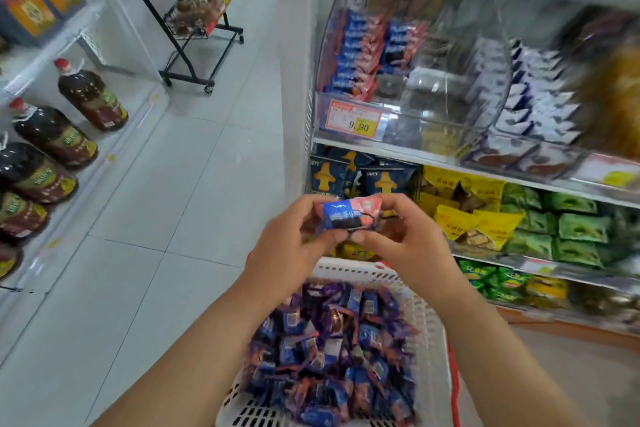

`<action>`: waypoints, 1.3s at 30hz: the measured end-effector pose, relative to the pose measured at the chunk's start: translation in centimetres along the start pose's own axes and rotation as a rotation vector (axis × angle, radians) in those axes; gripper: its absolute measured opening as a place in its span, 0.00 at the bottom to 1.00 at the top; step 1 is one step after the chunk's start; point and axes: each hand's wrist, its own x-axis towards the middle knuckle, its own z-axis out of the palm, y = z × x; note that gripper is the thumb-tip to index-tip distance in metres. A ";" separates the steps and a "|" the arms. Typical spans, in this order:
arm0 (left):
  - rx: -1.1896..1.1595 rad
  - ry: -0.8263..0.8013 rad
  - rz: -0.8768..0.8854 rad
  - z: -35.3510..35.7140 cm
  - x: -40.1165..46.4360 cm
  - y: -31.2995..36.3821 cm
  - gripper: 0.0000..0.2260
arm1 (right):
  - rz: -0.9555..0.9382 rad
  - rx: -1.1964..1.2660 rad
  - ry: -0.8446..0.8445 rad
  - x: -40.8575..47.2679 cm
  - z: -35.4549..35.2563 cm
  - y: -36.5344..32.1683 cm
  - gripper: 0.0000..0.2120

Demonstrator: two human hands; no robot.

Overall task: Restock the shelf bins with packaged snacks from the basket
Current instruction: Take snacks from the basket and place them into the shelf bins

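Observation:
A small blue and pink snack packet (349, 214) is held up in front of the shelf by both hands. My left hand (291, 246) grips its left end and my right hand (398, 239) grips its right end. Below them stands a white slotted basket (429, 340) full of several blue, purple and pink packets (332, 350). On the upper shelf a clear plastic bin (401, 55) holds stacked packets of the same blue and pink kind (360, 52), with a price tag (353, 118) reading 9.90 on its front.
More clear bins with purple-white packets (533, 97) stand to the right. Lower shelves carry dark blue, yellow (474, 218) and green bags (568, 229). Oil bottles (90, 97) line the left shelf. A black wheeled rack (194, 28) stands on the tiled aisle floor.

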 end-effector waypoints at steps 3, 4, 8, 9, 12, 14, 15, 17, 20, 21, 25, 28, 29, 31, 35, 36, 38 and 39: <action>-0.050 0.021 0.096 0.1 2.9 2.7 0.13 | -0.038 0.061 0.054 1.8 -2.3 -1.9 0.16; -0.055 0.035 0.124 0.1 4.1 3.5 0.11 | -0.056 0.070 0.072 2.6 -3.1 -2.6 0.15; 0.222 0.071 0.295 0.2 8.5 5.7 0.16 | -0.119 0.032 0.183 6.6 -6.2 -4.5 0.11; 0.331 0.082 0.327 0.2 9.5 5.8 0.19 | -0.125 0.036 0.226 7.9 -7.0 -4.8 0.11; 0.576 0.090 0.371 -0.2 12.0 4.7 0.23 | -0.117 0.086 0.306 12.5 -8.7 -5.7 0.13; 0.653 0.073 0.404 -0.2 12.9 3.5 0.23 | -0.084 0.133 0.317 16.1 -9.4 -6.2 0.13; 0.681 0.062 0.409 -0.2 13.1 3.1 0.23 | -0.059 0.140 0.322 18.0 -9.6 -6.3 0.12; 0.706 0.049 0.413 -0.1 13.2 2.7 0.24 | 0.019 0.097 0.337 21.5 -9.9 -6.1 0.10; 0.712 0.052 0.428 -0.2 13.2 2.5 0.25 | 0.202 -0.020 0.330 25.1 -10.5 -4.4 0.11; 0.714 0.048 0.426 -0.2 13.2 2.5 0.26 | 0.261 -0.045 0.316 25.7 -10.7 -3.8 0.13; 0.705 0.044 0.427 -0.2 13.2 2.5 0.27 | 0.374 -0.039 0.218 26.7 -10.9 -2.0 0.11; 0.671 0.057 0.434 -0.2 13.2 2.5 0.26 | 0.394 0.025 0.200 26.9 -10.3 -1.9 0.08; 0.665 0.060 0.435 -0.1 13.2 2.5 0.26 | 0.395 0.037 0.198 27.0 -10.2 -1.8 0.07; 0.661 0.062 0.437 -0.1 13.2 2.5 0.26 | 0.382 0.028 0.198 27.2 -10.0 -1.8 0.07; 0.659 0.064 0.430 0.0 13.2 2.6 0.26 | 0.363 -0.170 0.206 27.4 -9.6 -2.3 0.18; 0.657 0.066 0.432 0.0 13.2 2.6 0.26 | 0.362 -0.274 0.216 27.3 -9.5 -2.5 0.23; 0.655 0.074 0.437 0.0 13.2 2.6 0.26 | 0.295 -0.486 0.245 27.1 -9.3 -2.5 0.33; 0.656 0.075 0.439 -0.1 13.1 2.6 0.25 | 0.243 -0.549 0.255 27.1 -9.3 -2.4 0.41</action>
